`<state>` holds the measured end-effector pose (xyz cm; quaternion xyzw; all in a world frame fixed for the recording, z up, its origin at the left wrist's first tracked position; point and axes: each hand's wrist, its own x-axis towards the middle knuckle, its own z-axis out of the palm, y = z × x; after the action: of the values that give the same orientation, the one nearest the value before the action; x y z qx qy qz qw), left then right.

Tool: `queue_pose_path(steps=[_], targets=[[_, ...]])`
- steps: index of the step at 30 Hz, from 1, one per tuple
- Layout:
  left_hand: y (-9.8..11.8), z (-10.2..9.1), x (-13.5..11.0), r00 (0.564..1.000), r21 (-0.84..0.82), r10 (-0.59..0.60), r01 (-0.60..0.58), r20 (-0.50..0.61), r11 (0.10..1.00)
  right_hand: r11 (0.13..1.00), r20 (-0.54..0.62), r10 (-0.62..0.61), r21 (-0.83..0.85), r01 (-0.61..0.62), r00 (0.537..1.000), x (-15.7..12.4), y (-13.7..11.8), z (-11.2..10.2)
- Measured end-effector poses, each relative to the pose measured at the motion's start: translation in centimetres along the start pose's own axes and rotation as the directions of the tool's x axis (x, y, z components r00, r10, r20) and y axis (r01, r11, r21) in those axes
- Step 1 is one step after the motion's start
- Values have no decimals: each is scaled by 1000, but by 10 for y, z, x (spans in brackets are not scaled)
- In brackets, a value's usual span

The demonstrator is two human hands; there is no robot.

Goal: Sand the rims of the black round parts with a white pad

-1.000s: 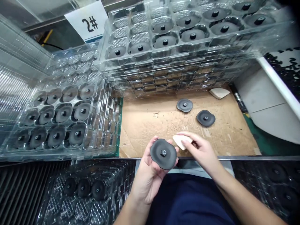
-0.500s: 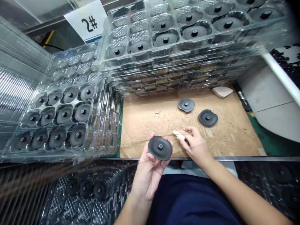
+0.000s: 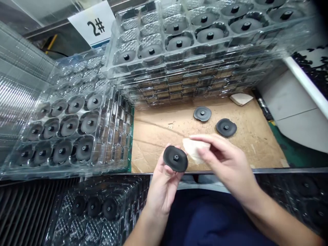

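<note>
Black rubber disc [image 3: 175, 158], cradled stud-up in my left grip [image 3: 163, 193], leaving its face bare; my right grip [image 3: 227, 162] pinches a white cloth [image 3: 195, 150] just beside it.

Black rubber diaphragm [image 3: 169, 160], central stud facing up.

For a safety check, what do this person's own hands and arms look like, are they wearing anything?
The left hand and right hand are bare: no gloves, and no rings or watch that I can see. The left forearm and right forearm are bare too, with no sleeves over them. Dark navy fabric, probably the person's clothing, shows between the arms.
</note>
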<state>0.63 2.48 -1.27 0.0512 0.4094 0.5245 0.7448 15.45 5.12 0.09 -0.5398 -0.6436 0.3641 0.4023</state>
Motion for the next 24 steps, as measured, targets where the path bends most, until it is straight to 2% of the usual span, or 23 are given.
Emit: queue_pose_path(steps=[2, 3, 5, 6, 7, 9, 11, 12, 14, 15, 16, 17, 19, 20, 21, 22, 24], targets=[[-2, 1, -1, 999, 44, -35, 36, -5, 998, 991, 77, -121, 70, 115, 990, 5, -23, -1], [-2, 1, -1, 998, 67, -57, 58, -21, 996, 985, 151, -156, 93, 143, 976, 7, -31, -1], [-3, 1, -2, 996, 98, -58, 63, -62, 993, 987, 325, -154, 88, 132, 933, 10, -39, 2], [-3, 0, -2, 997, 103, -37, 44, -69, 994, 991, 375, -133, 68, 115, 918, 10, -39, 4], [-2, 0, -3, 998, 103, -11, 17, -64, 994, 992, 372, -123, 48, 114, 920, 10, -39, 6], [-1, 0, -3, 999, 93, 24, -20, -44, 995, 986, 223, -166, 27, 164, 961, 9, -37, 11], [2, 0, -4, 999, 95, 21, -18, -30, 995, 975, 94, -217, 77, 210, 972, 5, -37, 13], [4, 0, -5, 999, 100, 16, -12, -33, 995, 971, 107, -217, 125, 204, 970, 3, -37, 12], [6, 2, -5, 998, 108, 9, -3, -58, 994, 974, 248, -174, 189, 129, 953, 3, -38, 8], [6, 3, -5, 998, 115, 10, -2, -69, 993, 979, 308, -143, 184, 89, 941, 4, -38, 6], [6, 4, -5, 997, 124, 15, -5, -74, 992, 985, 317, -120, 159, 73, 941, 6, -38, 5], [5, 6, -5, 998, 133, 19, -10, -66, 991, 988, 270, -117, 128, 85, 956, 8, -38, 5], [3, 7, -5, 1000, 154, 16, -12, -20, 988, 982, 102, -177, 84, 169, 979, 9, -39, 6], [2, 7, -6, 1000, 160, 7, -7, 3, 987, 973, 47, -218, 90, 213, 975, 8, -39, 6], [3, 6, -7, 1000, 162, -4, 0, 21, 987, 964, 40, -244, 117, 238, 969, 6, -39, 6], [3, 4, -7, 999, 158, -10, 5, 31, 988, 960, 86, -249, 157, 233, 965, 3, -39, 5], [5, 2, -8, 1000, 149, -10, 8, 13, 989, 967, 246, -197, 208, 147, 949, 0, -38, 2]])
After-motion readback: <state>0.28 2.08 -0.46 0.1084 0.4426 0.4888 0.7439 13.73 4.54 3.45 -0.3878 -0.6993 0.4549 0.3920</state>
